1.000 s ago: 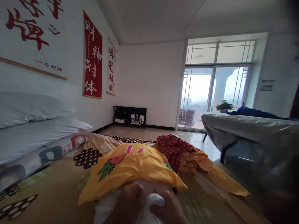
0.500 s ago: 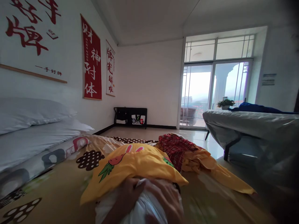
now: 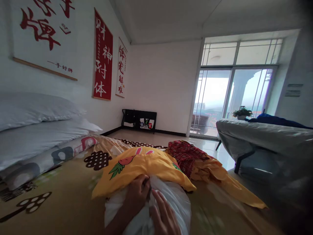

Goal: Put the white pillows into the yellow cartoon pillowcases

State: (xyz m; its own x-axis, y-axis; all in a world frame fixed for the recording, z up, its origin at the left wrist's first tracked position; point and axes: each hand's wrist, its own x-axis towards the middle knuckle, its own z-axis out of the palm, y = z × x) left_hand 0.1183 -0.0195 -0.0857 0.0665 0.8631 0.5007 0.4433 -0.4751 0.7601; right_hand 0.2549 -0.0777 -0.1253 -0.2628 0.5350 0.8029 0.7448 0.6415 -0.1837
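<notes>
A yellow pillowcase with printed carrots and pink-and-white rabbit ears lies on the bed, covering the far part of a white pillow. At its near edge, my left hand is closed with bent fingers, gripping the cloth of the hem; the fingertips are partly hidden. Beside it on the right, my right hand rests on the bare white pillow. Its fingers are stretched forward and lie against the pillow, holding nothing. The near end of the pillow runs out of the picture.
Crumpled red plaid and yellow cloth lies beyond the pillowcase to the right. White pillows are stacked at the left against the wall. A plastic-covered table with a potted plant stands right of the patterned bedsheet.
My right hand has come off my left hand's side and lies flatter on the pillow, so the hands are further apart. The view has tilted and turned slightly left.
</notes>
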